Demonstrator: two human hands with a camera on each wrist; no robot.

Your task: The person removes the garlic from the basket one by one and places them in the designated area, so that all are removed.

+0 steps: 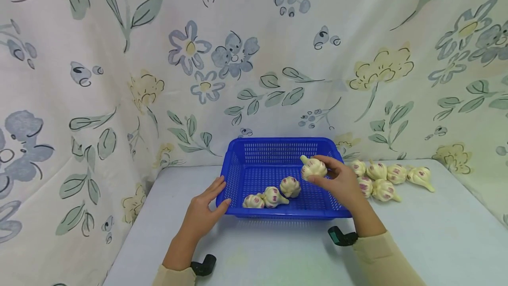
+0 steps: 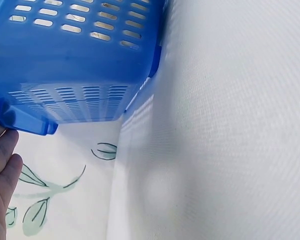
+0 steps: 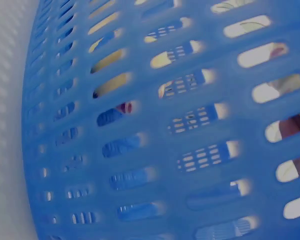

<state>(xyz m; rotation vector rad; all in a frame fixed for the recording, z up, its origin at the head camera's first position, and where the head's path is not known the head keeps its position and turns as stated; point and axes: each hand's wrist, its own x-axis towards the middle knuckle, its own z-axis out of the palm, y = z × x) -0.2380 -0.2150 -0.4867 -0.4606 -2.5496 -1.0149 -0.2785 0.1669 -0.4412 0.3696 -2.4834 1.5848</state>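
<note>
A blue slotted plastic basket [image 1: 278, 213] stands on the table with three garlic bulbs inside: one at the front left corner [image 1: 253, 201], one beside it [image 1: 273, 197] and one farther right [image 1: 290, 187]. Above the basket's right part, my right hand [image 1: 341, 184] pinches another garlic bulb [image 1: 313, 169] between thumb and fingers. My left hand [image 1: 204, 208] rests on the basket's left rim with its fingers fairly straight. In the left wrist view, the fingertips [image 2: 2, 150] touch the rim. The basket's slotted wall [image 3: 140, 125] fills the right wrist view and mostly hides the right hand.
Several more garlic bulbs [image 1: 384, 190] lie in a group on the white table [image 1: 270, 255], to the right of the basket. A flower-patterned cloth [image 1: 254, 56] hangs behind the table and along its left side. Each wrist wears a black camera mount [image 1: 204, 265].
</note>
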